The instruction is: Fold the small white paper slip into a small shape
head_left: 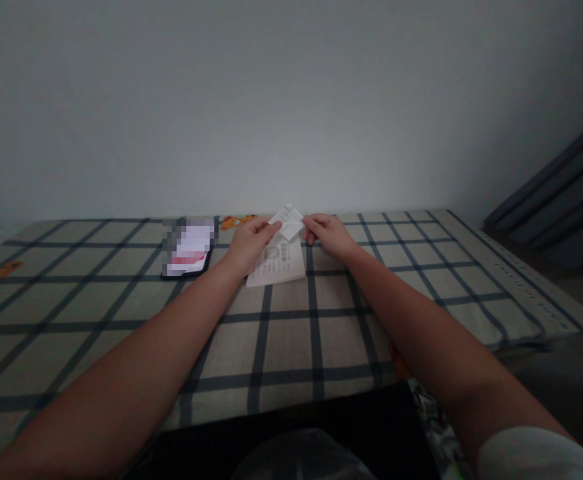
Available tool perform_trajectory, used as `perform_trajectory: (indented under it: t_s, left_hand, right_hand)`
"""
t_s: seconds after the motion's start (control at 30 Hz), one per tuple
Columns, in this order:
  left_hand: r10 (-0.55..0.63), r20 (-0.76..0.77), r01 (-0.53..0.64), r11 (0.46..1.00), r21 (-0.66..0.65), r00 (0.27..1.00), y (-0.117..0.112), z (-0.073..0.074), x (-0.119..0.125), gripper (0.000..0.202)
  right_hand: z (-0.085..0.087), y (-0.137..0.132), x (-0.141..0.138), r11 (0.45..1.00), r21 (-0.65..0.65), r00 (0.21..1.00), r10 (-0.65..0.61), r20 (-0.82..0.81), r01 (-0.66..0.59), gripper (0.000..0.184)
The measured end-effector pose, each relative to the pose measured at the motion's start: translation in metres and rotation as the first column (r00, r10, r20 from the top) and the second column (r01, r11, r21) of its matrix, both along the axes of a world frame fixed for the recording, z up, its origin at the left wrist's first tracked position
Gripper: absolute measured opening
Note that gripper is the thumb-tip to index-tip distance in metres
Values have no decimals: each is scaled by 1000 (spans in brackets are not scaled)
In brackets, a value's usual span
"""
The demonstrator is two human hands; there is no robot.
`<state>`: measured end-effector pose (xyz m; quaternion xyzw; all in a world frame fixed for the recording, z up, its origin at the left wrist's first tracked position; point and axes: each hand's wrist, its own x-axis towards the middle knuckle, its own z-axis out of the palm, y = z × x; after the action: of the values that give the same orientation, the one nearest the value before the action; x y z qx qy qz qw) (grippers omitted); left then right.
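Observation:
A small piece of folded white paper [291, 223] with faint print is held between my two hands, its top coming to a point. My left hand [252, 241] pinches its left corner between thumb and fingers. At the right corner, the thumb and fingertips of my right hand [330, 235] are closed on it. Beneath it on the cloth lies a printed sheet of paper [284, 262], partly covered by the folded piece and my left hand. Whether the two papers are joined, I cannot tell.
Left of my hands a phone [191, 247] lies on the checked tablecloth [291, 333], its lit screen partly blurred. A plain wall [291, 100] stands behind the table. On the right a dark curtain [561, 187] hangs past the table's edge.

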<state>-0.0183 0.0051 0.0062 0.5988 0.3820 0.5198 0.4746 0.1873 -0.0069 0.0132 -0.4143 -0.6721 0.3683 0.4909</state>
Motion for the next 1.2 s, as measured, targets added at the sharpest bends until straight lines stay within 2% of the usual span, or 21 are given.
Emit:
perform_trajectory:
  t_s: [0.2, 0.37, 0.6, 0.7, 0.83, 0.93, 1.1, 1.2]
  left_hand:
    - [-3, -1, 3, 999, -33, 1000, -4, 5, 2, 31]
    - [29, -12, -29, 999, -30, 1000, -3, 3, 2, 26]
    - [-46, -2, 46, 999, -22, 999, -7, 4, 3, 38]
    - [-2, -8, 2, 1000, 11, 1000, -8, 5, 3, 33]
    - [67, -88, -61, 995, 77, 994, -6, 5, 2, 30]
    - [74, -155, -57, 992, 114, 985, -5, 3, 0, 30]
    - [9, -162, 9, 994, 113, 987, -5, 0, 0, 35]
    - [-76, -112, 84, 994, 73, 991, -6, 0, 0, 55]
  right_hand:
    - [0, 1, -2, 998, -60, 990, -12, -141, 3, 26]
    - [0, 1, -1, 993, -108, 977, 14, -211, -38, 20]
    - [2, -2, 1, 984, -122, 977, 106, -185, -130, 28]
    - [4, -4, 0, 985, -117, 980, 110, -164, -130, 29]
    - [4, -3, -1, 990, -109, 992, 76, -99, -87, 32]
    - [2, -1, -1, 995, -94, 997, 26, -72, -33, 34]
    - [1, 0, -1, 997, -77, 997, 11, -79, -17, 33]
    - [3, -1, 0, 996, -83, 998, 3, -58, -8, 33]
